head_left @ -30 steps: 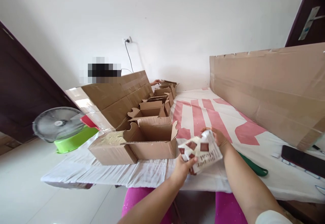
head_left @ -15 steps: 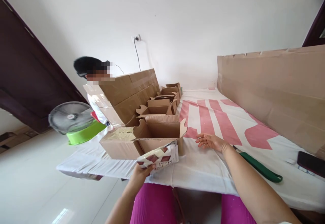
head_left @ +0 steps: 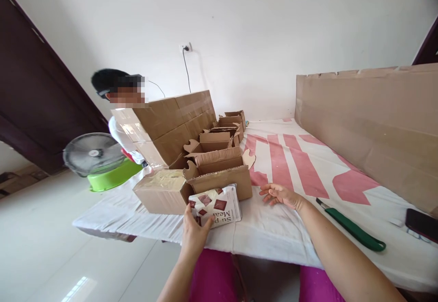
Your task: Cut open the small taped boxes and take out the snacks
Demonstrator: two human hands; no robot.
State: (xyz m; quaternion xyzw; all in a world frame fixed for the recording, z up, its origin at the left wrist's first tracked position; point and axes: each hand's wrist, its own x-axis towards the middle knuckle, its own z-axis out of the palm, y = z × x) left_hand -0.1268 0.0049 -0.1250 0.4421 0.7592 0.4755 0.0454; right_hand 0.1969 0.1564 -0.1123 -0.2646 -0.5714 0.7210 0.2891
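My left hand (head_left: 196, 229) grips the lower left end of a white food pouch (head_left: 219, 206) with dark red diamond shapes and the word "Meal" upside down. The pouch is just in front of an open cardboard box (head_left: 222, 176), whose flaps stand up; its inside is mostly hidden by the front wall. To the right of that box, my right hand (head_left: 280, 196) hovers above the cloth with fingers spread and nothing in them. A closed cardboard box (head_left: 160, 192) lies left of the open one.
More open boxes (head_left: 215, 140) run in a row toward the wall. Behind them rises a taped carton stack (head_left: 174, 124), with a person beyond. A green-handled knife (head_left: 356, 229) and a phone (head_left: 422, 224) lie at right. A cardboard panel (head_left: 369, 124) stands along the right side.
The pouch in my left hand has turned so that its printed face shows more fully. The open box's front wall now faces me more. My right hand has hardly moved.
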